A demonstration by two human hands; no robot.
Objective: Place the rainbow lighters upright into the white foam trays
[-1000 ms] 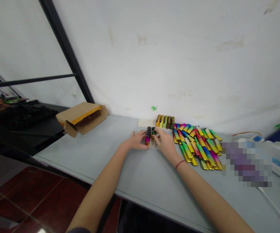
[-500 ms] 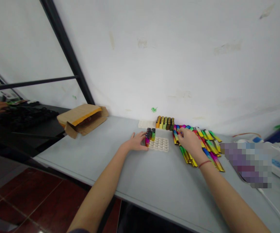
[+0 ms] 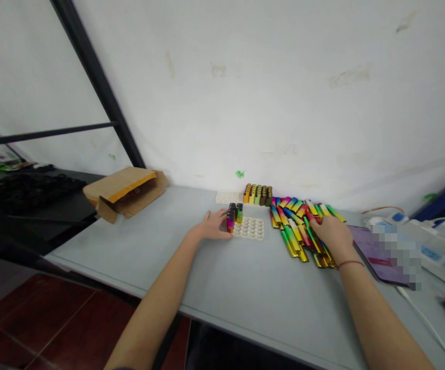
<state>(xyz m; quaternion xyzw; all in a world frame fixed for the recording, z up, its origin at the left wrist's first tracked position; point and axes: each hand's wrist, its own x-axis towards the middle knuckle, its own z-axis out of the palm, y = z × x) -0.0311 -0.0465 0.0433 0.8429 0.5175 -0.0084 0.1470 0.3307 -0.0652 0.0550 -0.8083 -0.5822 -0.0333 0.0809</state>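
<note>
My left hand (image 3: pixel 211 226) lies at the left end of a white tray (image 3: pixel 254 229) with rows of round holes. Its fingers are spread, thumb and fingertips close around a few upright, black-topped lighters (image 3: pixel 230 221) in the tray's left rows. Over on the right, my right hand (image 3: pixel 332 234) is down on a pile of shiny rainbow-coloured lighters (image 3: pixel 292 236), its fingers bent together at a red one (image 3: pixel 310 217). Part of the pile is hidden beneath this hand.
Behind the tray stand a block of yellow-to-brown lighters (image 3: pixel 258 195) and another white tray (image 3: pixel 228 197), near the wall. An opened cardboard box (image 3: pixel 126 192) sits at the left. A tablet-like device (image 3: pixel 380 257) and white cables are at the right.
My right hand has moved to the right and slightly nearer across the pile, uncovering the lighters at its left. My left hand stays by the tray. The view has shifted slightly.
</note>
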